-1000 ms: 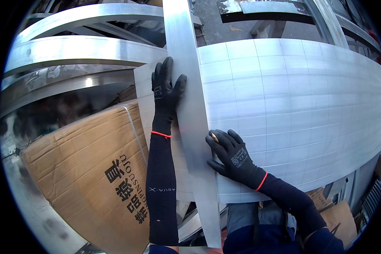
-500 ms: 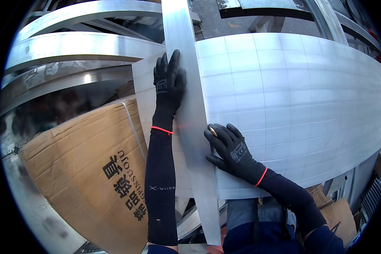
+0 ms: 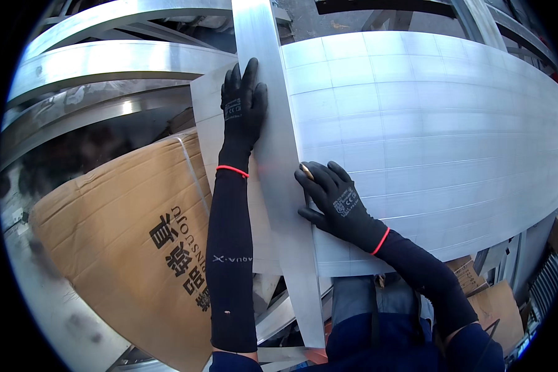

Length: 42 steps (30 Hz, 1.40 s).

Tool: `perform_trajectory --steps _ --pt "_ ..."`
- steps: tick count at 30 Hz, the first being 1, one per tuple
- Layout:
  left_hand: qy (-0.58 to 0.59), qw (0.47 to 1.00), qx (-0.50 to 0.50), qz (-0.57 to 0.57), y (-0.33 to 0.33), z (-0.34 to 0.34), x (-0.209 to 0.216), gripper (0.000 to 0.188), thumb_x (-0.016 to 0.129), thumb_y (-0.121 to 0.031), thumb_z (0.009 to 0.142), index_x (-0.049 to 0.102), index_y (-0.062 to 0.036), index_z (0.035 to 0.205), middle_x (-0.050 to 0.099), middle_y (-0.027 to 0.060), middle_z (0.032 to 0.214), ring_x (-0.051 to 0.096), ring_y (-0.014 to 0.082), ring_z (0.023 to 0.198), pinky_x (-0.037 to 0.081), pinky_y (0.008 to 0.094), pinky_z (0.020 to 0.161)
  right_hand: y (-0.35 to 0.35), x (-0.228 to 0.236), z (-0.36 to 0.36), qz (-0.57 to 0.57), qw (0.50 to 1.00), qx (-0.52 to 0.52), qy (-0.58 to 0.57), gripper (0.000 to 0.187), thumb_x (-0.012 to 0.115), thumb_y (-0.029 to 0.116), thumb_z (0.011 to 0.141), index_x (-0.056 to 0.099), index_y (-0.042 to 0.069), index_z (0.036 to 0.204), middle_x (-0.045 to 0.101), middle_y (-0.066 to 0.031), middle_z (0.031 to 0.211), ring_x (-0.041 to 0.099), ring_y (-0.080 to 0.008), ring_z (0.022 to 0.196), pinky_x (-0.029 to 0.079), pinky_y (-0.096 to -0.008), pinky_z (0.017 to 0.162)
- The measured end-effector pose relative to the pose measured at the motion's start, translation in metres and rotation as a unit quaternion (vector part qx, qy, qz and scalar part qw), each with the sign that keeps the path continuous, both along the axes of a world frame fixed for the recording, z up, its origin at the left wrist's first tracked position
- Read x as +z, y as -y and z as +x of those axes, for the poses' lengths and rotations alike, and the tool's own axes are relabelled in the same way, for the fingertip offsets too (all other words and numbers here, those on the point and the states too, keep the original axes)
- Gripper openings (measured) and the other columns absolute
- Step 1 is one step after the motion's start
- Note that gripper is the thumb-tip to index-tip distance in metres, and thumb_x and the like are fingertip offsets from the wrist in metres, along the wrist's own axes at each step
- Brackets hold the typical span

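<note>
A long flat silver metal bar (image 3: pixel 278 180) lies across a pale metal panel (image 3: pixel 409 124) scored with a grid of thin lines. My left hand (image 3: pixel 242 105), in a black glove, rests on the bar's left side with its fingers stretched forward and the thumb on the metal. At the bar's right edge, my gloved right hand (image 3: pixel 341 201) is closed in a pinch around a slim tool with a brass-coloured end (image 3: pixel 307 172). Most of that tool is hidden by the fingers, so its exact kind cannot be made out.
A large cardboard box (image 3: pixel 124 242) with a pale strap stands at the left, partly beside the panel. Curved metal beams (image 3: pixel 124 62) run behind it. More cardboard (image 3: pixel 496 313) lies at the lower right. An upright metal profile (image 3: pixel 480 25) stands at the far right.
The whole view has shifted, so panel, bar and hands all sit slightly higher in the picture. Both hands keep about the same places on the bar.
</note>
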<state>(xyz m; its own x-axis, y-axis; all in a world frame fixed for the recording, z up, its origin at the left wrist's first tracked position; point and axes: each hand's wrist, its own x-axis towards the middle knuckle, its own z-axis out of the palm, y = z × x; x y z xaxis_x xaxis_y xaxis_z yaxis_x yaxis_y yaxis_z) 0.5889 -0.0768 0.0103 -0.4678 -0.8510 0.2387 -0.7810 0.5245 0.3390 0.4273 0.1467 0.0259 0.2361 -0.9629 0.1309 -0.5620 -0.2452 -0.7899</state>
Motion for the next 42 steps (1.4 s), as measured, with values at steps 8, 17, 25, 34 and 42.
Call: perform_trajectory --steps 8,17,25,34,42 --pt "0.14 0.989 0.002 -0.038 -0.006 -0.011 0.012 0.051 0.049 -0.026 0.094 0.04 -0.0111 0.142 0.043 0.0212 0.14 0.038 0.0362 0.131 0.029 0.0444 0.109 -0.072 0.051 -0.063 -0.078 0.979 -0.125 0.143 0.047 0.063 0.009 0.084 0.051 0.009 0.13 0.061 -0.0137 0.109 0.057 -0.0339 0.1 0.044 -0.0458 0.088" --pt "-0.14 0.812 -0.21 0.527 -0.293 -0.149 0.12 0.05 0.054 -0.008 0.093 0.04 0.0008 0.14 0.054 0.0154 0.13 0.052 0.0235 0.119 0.041 0.0356 0.1 -0.286 0.106 -0.162 0.24 0.835 -0.196 0.454 0.035 0.052 -0.001 0.088 0.053 0.005 0.122 0.061 -0.0084 0.108 0.061 -0.0186 0.1 0.05 -0.0333 0.083" --pt "-0.232 0.577 -0.241 0.745 -0.394 -0.268 0.192 0.034 0.058 -0.012 0.093 0.058 0.0016 0.124 0.065 0.0092 0.108 0.06 0.0138 0.097 0.048 0.0282 0.085 -0.342 0.19 -0.17 0.1 0.556 -0.341 0.751 0.018 0.046 0.021 0.101 0.05 0.006 0.109 0.065 -0.0211 0.1 0.063 -0.0174 0.063 0.055 -0.0355 0.074" --pt "-0.148 0.515 -0.312 0.784 -0.411 -0.307 0.22 0.025 0.063 -0.014 0.091 0.066 0.0024 0.109 0.068 0.0066 0.09 0.062 0.0115 0.081 0.049 0.0253 0.075 -0.37 0.233 -0.15 0.003 0.479 -0.451 0.753 0.019 0.041 0.023 0.102 0.049 0.009 0.112 0.064 -0.022 0.103 0.066 -0.0193 0.073 0.053 -0.0327 0.077" --pt "0.13 0.48 -0.483 0.72 -0.474 -0.32 0.171 0.015 0.063 -0.014 0.09 0.066 -0.0038 0.1 0.065 0.0043 0.089 0.061 0.0132 0.083 0.048 0.0282 0.07 -0.454 0.224 -0.117 0.138 0.51 -0.633 0.565 0.027 0.047 0.013 0.099 0.046 -0.001 0.122 0.064 -0.0152 0.105 0.064 -0.014 0.079 0.052 -0.0278 0.074"
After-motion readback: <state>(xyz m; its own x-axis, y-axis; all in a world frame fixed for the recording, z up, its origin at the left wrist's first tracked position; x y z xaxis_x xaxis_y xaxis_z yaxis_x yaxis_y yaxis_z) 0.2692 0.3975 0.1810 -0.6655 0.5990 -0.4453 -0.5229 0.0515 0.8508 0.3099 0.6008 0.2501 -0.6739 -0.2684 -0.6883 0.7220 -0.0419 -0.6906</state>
